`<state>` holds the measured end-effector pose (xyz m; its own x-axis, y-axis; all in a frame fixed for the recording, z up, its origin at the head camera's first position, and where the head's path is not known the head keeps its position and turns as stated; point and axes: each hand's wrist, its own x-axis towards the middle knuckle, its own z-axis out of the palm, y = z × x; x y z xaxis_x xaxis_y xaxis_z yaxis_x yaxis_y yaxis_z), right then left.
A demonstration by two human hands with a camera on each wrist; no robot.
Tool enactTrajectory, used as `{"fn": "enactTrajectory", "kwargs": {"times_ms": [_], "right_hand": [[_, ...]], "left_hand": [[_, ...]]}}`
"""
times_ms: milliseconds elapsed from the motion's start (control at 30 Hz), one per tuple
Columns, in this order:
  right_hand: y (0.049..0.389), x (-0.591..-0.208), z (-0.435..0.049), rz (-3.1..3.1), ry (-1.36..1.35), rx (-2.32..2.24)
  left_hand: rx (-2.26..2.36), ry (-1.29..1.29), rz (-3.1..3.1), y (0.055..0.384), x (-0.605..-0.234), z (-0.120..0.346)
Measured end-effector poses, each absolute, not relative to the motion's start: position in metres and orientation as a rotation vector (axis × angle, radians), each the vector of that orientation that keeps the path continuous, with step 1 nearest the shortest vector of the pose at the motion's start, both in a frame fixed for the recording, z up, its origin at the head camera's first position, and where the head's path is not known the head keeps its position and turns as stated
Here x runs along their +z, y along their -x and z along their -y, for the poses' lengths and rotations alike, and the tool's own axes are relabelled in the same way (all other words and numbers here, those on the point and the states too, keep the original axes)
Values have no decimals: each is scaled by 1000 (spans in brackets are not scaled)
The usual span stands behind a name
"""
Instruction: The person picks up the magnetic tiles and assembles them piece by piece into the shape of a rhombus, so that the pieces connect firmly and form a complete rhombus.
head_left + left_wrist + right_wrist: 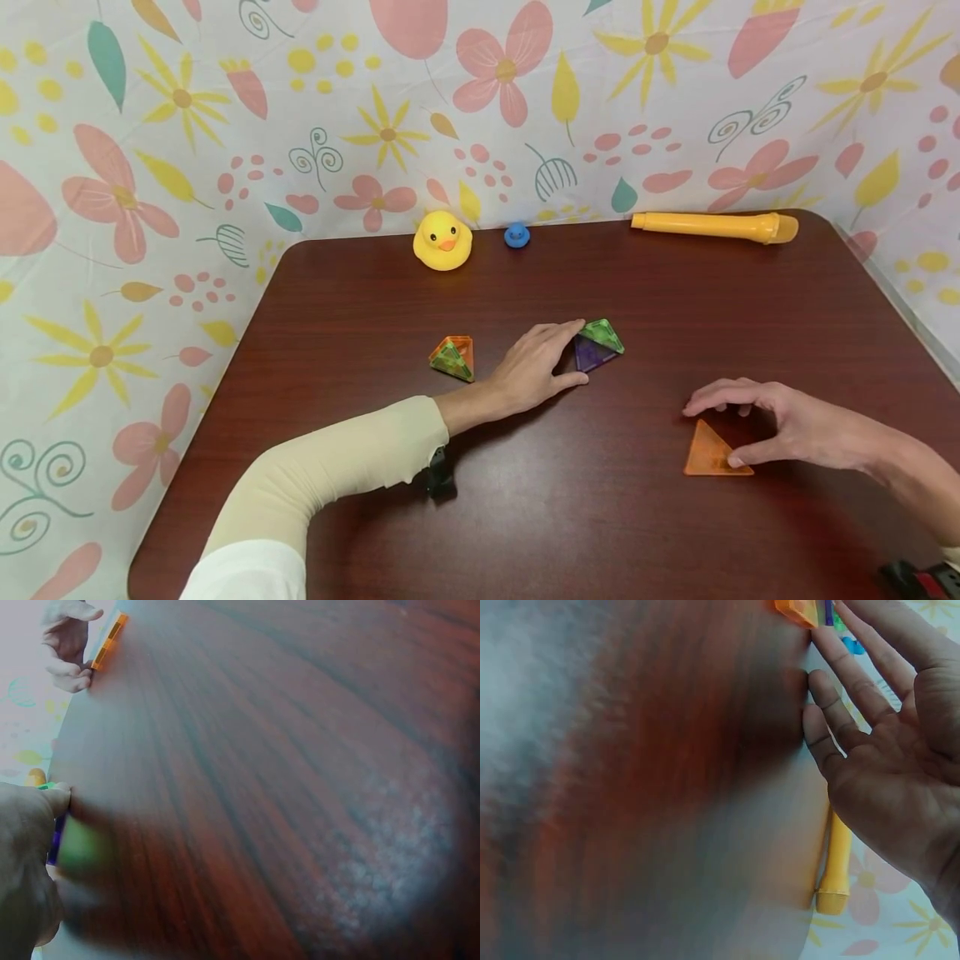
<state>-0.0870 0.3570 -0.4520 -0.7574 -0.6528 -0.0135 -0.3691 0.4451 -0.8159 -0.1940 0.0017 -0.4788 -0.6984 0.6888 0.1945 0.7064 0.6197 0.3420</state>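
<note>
In the head view my left hand (528, 371) reaches to a purple triangular magnetic tile (594, 356) that lies beside a green triangular tile (603, 333). The index finger touches the upper left of this pair and the thumb its lower corner. The purple tile's edge (55, 840) shows between them in the left wrist view. My right hand (806, 425) has its thumb on the corner of a flat orange triangular tile (708, 454); its other fingers arch loosely past the tile. Seen from the right wrist, those fingers are spread and hold nothing.
Left of my left forearm lie overlapping orange and green tiles (452, 358). Along the back edge stand a yellow rubber duck (442, 242), a small blue duck (517, 236) and a yellow toy microphone (712, 226). Behind the brown table (525, 533) hangs a floral cloth.
</note>
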Motion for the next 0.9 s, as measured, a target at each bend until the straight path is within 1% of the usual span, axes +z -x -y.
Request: {"fn": "enactTrajectory", "kwargs": {"times_ms": [133, 467, 900], "right_hand": [[82, -453, -355, -2402, 818, -1194], [73, -457, -352, -2483, 830, -1157], [74, -461, -349, -2607, 928, -1082]], "left_hand": [[-614, 1204, 2783, 194, -479, -2], [-622, 1214, 2778, 193, -478, -2], [-619, 1207, 2784, 194, -480, -2]]}}
